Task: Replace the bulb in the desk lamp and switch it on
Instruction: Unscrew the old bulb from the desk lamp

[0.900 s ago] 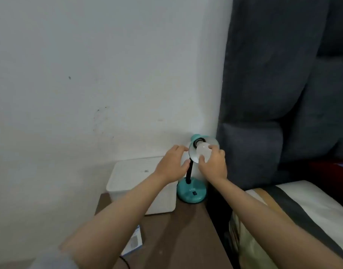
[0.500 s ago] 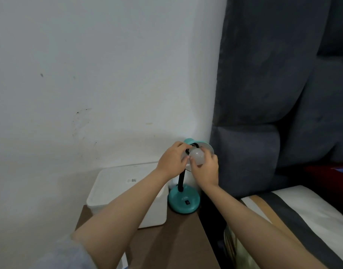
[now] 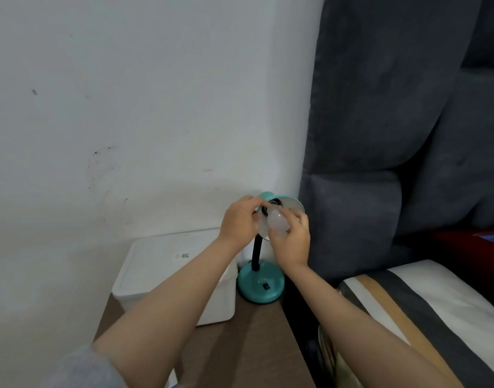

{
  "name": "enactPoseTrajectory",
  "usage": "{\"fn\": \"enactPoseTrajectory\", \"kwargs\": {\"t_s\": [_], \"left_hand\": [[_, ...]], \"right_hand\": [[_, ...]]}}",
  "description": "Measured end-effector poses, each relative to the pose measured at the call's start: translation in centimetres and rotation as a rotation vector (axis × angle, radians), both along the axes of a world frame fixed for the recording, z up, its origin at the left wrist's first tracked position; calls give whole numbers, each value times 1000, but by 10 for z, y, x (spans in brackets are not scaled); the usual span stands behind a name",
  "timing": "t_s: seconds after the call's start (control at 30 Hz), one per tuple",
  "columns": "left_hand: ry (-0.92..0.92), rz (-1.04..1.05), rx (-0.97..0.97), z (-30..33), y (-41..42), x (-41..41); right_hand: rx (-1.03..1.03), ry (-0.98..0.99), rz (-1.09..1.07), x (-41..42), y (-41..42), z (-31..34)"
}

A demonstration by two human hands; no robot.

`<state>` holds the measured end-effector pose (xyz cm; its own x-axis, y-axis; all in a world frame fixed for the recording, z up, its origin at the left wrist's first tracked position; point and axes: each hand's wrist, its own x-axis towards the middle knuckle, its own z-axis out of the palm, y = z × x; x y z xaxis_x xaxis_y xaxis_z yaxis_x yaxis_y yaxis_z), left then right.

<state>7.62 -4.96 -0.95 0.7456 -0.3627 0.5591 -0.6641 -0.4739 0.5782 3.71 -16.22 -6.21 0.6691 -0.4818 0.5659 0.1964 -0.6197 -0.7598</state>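
— Bedside corner, white wall behind, a padded grey headboard (image 3: 380,135) on the right, and a brown worktop (image 3: 240,345) carrying a white lidded box (image 3: 167,270) and the teal desk lamp (image 3: 261,287).

— And both hands are up at the shade. Where's the bulb?

— Right in the mouth of the lamp shade (image 3: 292,204), a frosted white bulb (image 3: 276,221), its narrow end towards the dark socket (image 3: 274,204). Whether it's threaded in or only offered up, I can't tell from here.

— How do you rate that bulb to handle?

— Light, smooth, a bit slippery by the look of it, and I'd treat it as fragile — you don't squeeze a globe like that. Best hold is around the wide part of the globe, fingertips spread, turning gently.

— Is that what the right hand is doing?

— Pretty much. The right hand (image 3: 292,242) comes in from below, wrist bent up, fingers curled around the lower and right side of the globe, gripping it.

— And the left?

— The left hand (image 3: 240,222) reaches in from the left, forearm stretched over the box, fingers pinched on the left edge of the shade near the socket — bracing the lamp head, I'd say. That black gooseneck (image 3: 256,253) looks bendy, so the head would swing without a steadying hand.

— Switch?

— A small dark rocker switch (image 3: 266,287) on the base, untouched.
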Motion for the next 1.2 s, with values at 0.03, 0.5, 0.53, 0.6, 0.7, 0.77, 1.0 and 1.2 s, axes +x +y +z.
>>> {"fn": "enactPoseTrajectory", "kwargs": {"t_s": [0.03, 0.5, 0.53, 0.6, 0.7, 0.77, 1.0, 1.2], "left_hand": [[11, -4, 10, 1, 0, -1], [17, -19, 5, -1, -4, 0], [16, -20, 1, -2, -3, 1], [23, -23, -12, -2, -2, 2], [22, -28, -16, -2, -3, 2], [13, -29, -27, -4, -3, 3], [12, -25, -38, -6, -4, 4], [21, -32, -47, -7, -5, 4]], "right_hand": [[-73, 22, 0, 0, 0, 0], [381, 52, -127, -11, 16, 11], [351, 47, -127, -11, 16, 11], [224, 19, -111, -11, 15, 7], [93, -39, -80, -11, 12, -5], [196, -73, -102, -14, 13, -5], [488, 42, -145, -10, 21, 11], [459, -65, -109, -12, 25, 0]]}}
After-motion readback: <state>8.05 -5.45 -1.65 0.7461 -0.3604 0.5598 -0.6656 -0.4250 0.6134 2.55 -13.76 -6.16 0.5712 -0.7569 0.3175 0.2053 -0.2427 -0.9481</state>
